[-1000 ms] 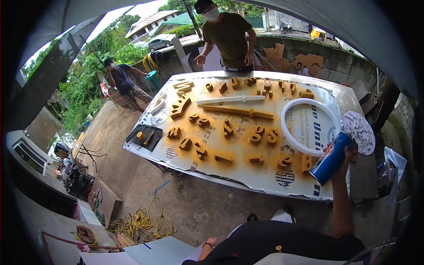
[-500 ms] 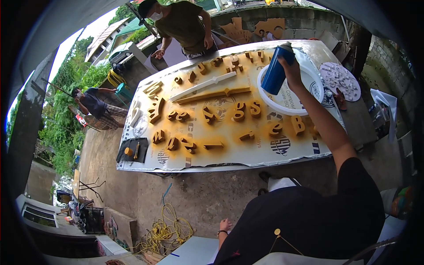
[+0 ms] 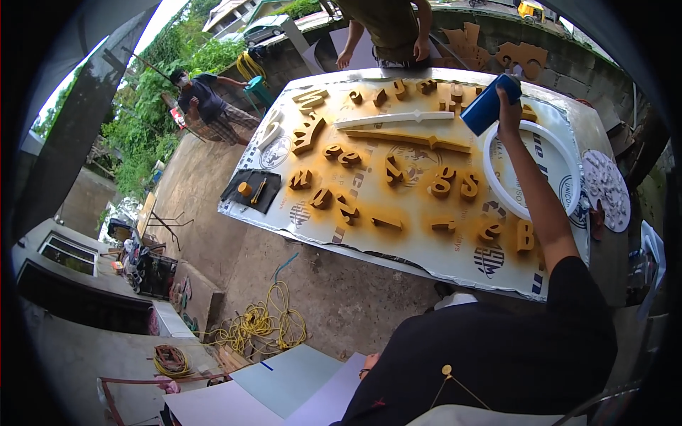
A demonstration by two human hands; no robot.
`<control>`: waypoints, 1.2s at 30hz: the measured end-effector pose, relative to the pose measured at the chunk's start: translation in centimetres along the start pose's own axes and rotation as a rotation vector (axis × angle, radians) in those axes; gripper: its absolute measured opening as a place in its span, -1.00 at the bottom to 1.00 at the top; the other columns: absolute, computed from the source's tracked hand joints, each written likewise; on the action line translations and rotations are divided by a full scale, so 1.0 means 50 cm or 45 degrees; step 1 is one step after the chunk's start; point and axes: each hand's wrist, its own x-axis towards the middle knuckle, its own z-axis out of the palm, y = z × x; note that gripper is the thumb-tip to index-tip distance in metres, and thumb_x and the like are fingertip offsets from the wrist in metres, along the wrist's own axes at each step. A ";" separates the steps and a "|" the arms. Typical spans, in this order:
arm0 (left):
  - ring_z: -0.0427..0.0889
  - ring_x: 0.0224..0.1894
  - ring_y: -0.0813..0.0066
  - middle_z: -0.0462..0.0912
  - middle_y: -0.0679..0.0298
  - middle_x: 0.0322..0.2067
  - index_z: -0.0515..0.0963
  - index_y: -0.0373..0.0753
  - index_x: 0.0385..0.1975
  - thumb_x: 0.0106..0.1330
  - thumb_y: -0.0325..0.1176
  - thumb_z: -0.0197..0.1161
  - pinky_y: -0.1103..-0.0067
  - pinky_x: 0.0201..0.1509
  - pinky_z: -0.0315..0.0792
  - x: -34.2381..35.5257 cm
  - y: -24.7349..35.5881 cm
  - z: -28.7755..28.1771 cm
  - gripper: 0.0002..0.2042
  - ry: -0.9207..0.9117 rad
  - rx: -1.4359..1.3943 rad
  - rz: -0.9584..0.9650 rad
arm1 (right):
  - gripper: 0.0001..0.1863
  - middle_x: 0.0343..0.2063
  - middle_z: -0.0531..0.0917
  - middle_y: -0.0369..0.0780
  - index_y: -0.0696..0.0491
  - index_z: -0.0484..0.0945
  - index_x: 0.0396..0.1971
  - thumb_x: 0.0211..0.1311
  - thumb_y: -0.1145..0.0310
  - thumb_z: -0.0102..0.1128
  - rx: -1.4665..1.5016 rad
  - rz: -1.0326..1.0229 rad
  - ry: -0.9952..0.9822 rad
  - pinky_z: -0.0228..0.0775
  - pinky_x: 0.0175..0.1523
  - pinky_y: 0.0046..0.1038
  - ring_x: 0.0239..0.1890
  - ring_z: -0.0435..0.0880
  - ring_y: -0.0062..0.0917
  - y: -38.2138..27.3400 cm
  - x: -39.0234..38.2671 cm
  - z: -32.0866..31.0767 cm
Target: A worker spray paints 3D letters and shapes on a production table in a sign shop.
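My right hand (image 3: 507, 117) grips a blue spray can (image 3: 483, 108), held tilted above the far right of the table. Beneath and beside it lies a large white ring (image 3: 490, 170). Gold-brown sprayed cut-out letters (image 3: 524, 236) cover the printed white sheet (image 3: 447, 266), along with a crown shape (image 3: 307, 136) and a long gold strip (image 3: 405, 140). A similar strip (image 3: 398, 118) is still white. My left hand (image 3: 370, 362) hangs low beside my body, partly hidden by my black shirt; its fingers do not show clearly.
An orange cap (image 3: 245, 189) sits on a black sheet (image 3: 229, 186) at the table's left corner. One person (image 3: 389, 32) stands across the table, another (image 3: 209, 106) farther left. Tangled yellow cord (image 3: 263, 323) lies on the ground. A knobbly white disc (image 3: 605, 188) is at right.
My view has turned, so the table sits farther right in it. The spray can has moved toward the far edge, off the middle of the ring, and tilts more sideways.
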 end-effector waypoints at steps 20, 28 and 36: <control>0.46 -0.54 0.49 0.49 0.25 -0.57 0.40 -0.39 -0.43 0.05 -0.20 -0.02 0.57 -0.45 0.32 -0.085 -0.033 0.089 -0.69 0.205 -0.290 0.000 | -0.35 -0.44 0.49 -0.10 0.19 0.29 -0.30 -0.31 -0.02 0.20 -0.476 -0.431 -0.281 0.32 -0.22 -0.47 -0.35 0.50 -0.41 0.073 0.153 0.136; 0.46 -0.54 0.49 0.48 0.25 -0.56 0.38 -0.38 -0.40 0.05 -0.20 -0.02 0.56 -0.47 0.31 -0.105 -0.016 0.091 -0.68 0.200 -0.284 0.004 | -0.43 -0.38 0.48 -0.16 0.09 0.27 -0.27 -0.35 0.18 0.29 -0.699 -0.506 -0.174 0.31 -0.24 -0.48 -0.33 0.49 -0.44 0.138 0.292 0.132; 0.47 -0.54 0.48 0.48 0.25 -0.54 0.37 -0.37 -0.37 0.06 -0.19 -0.02 0.56 -0.49 0.31 -0.110 0.002 0.084 -0.68 0.196 -0.293 -0.012 | -0.31 -0.26 0.44 -0.16 0.05 0.25 -0.19 -0.44 0.17 0.33 -0.773 -0.304 0.057 0.24 -0.10 -0.40 -0.18 0.42 -0.34 0.196 0.347 0.080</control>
